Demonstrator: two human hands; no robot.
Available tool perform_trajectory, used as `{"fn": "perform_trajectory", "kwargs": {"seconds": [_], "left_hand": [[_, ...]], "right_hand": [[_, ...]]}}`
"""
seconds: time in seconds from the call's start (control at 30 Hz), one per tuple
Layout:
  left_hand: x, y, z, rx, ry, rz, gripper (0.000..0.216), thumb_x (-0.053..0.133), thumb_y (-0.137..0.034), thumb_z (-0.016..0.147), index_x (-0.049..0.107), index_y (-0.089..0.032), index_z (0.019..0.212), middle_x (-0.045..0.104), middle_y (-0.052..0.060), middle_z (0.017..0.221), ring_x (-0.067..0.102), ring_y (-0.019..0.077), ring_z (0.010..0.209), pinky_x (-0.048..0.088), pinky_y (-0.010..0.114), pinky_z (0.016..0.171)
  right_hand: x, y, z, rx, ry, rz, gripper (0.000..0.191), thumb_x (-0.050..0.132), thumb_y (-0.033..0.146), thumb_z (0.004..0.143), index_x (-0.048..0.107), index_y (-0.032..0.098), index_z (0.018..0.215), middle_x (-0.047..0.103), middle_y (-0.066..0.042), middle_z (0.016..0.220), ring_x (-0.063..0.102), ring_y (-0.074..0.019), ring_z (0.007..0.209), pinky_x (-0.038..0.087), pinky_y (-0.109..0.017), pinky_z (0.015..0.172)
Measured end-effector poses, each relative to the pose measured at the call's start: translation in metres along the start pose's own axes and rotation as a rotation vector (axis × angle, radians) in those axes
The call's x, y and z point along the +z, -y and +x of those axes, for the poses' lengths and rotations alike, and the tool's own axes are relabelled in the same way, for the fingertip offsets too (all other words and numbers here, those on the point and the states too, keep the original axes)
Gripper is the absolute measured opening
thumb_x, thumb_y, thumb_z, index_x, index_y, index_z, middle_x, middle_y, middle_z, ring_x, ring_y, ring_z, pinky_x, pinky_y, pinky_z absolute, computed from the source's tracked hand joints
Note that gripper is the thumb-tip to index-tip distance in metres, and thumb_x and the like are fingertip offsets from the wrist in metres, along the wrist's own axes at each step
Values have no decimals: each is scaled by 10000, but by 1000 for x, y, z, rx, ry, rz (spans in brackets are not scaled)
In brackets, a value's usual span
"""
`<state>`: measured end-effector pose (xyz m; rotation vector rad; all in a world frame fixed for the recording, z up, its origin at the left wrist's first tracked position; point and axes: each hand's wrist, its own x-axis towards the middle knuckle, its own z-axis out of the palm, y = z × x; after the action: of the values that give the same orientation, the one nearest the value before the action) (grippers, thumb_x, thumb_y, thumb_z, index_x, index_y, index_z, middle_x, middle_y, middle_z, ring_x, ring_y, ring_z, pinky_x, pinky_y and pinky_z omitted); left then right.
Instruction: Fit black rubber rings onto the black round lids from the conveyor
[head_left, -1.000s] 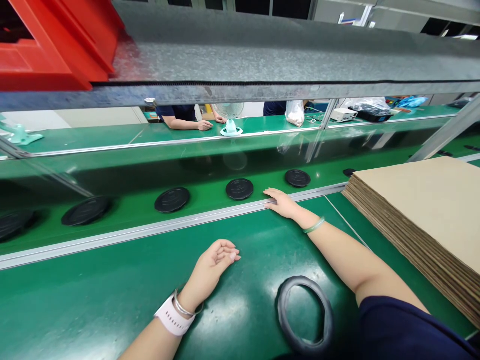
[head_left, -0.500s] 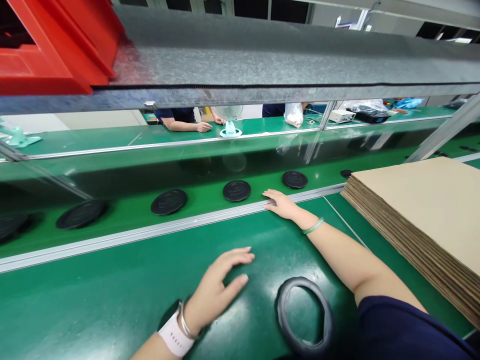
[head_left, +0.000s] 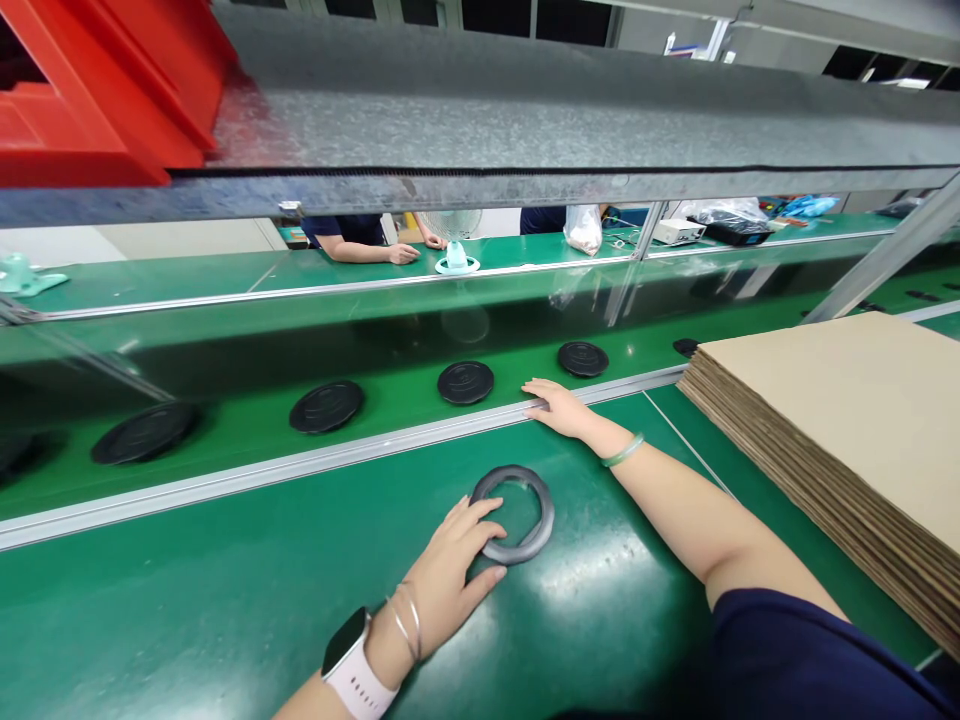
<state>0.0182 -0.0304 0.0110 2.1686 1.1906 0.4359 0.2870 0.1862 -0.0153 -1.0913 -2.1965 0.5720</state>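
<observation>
A dark grey ring (head_left: 541, 535) lies on the green tabletop in front of me. My left hand (head_left: 450, 570) is at its left side, fingers spread and laid over the rim, the thumb apart just below it; no firm grip shows. My right hand (head_left: 559, 408) reaches to the metal rail along the green conveyor belt, fingers stretched over it and holding nothing. Past its fingertips, black round discs ride on the belt; the nearest are one disc (head_left: 465, 382) to the left and another disc (head_left: 583, 358) beyond the hand.
A stack of cardboard sheets (head_left: 840, 400) stands on the right. Overhead runs a metal shelf (head_left: 480, 110) with a red bin (head_left: 112, 90) at its left end. Across the belt, a co-worker's arms (head_left: 360, 248) rest on the far bench by a small fan (head_left: 456, 258).
The ring has moved away from my body and leftward, to my left hand, which now touches it. The discs have shifted slightly left. My right hand has stayed at the rail.
</observation>
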Motion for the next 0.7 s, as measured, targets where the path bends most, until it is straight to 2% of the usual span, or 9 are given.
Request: {"fn": "perform_trajectory", "kwargs": {"seconds": [0.07,0.17,0.27,0.37,0.47,0.57,0.63,0.7], "left_hand": [[2,3,0,5,9,9,292,595,-329,907,599,-273,1193,407,75,1517,276,328,1448,169,622,1203],[2,3,-1,93,50,46,419,625,-325,896,531,-304,1304,370,53,1544,296,304,1443,121,613,1215],[1,2,2,179,56,80,564,654,-333,886,426,-330,1402,316,43,1572,293,274,1447,101,592,1224],[2,-2,9,198,-18,58,641,664,-361,885,363,-311,1448,284,63,1585,262,264,1460,163,556,1225],[3,-15,1,123,-164,15,632,656,-324,888,376,-244,1450,283,117,1579,283,283,1450,283,515,1196],[1,-32,-42,27,-298,20,588,693,-276,857,458,-236,1396,391,107,1527,368,274,1408,331,467,1180],[0,-41,-91,-27,-415,9,542,708,-288,850,507,-254,1352,490,70,1461,451,240,1353,375,401,1157],[3,-46,-151,-133,-586,17,430,693,-303,860,575,-258,1271,593,38,1358,539,208,1267,427,338,1111]], "right_hand": [[1,0,0,-2,-11,36,503,753,253,829,612,197,1308,559,-119,1362,423,-295,1354,320,-512,1161],[4,-2,1,5,-23,102,462,763,295,824,644,224,1264,592,-87,1327,449,-273,1335,325,-471,1165],[3,-5,4,63,-62,169,402,731,338,840,670,216,1218,606,-89,1304,519,-261,1270,408,-430,1110],[-6,-2,6,142,-120,230,397,661,426,873,680,187,1190,620,-114,1275,603,-260,1157,490,-416,1023],[-19,19,-1,151,-128,290,488,618,555,861,693,178,1162,646,-129,1234,612,-285,1144,465,-459,1046],[-23,47,-29,74,-43,363,578,527,641,871,678,191,1202,626,-134,1273,546,-330,1236,371,-544,1109],[-21,51,-54,18,51,431,554,527,626,873,665,230,1236,609,-99,1309,503,-329,1287,342,-527,1139],[-15,39,-74,-32,172,423,565,546,607,850,630,272,1298,581,-73,1350,482,-342,1303,390,-504,1120]]}}
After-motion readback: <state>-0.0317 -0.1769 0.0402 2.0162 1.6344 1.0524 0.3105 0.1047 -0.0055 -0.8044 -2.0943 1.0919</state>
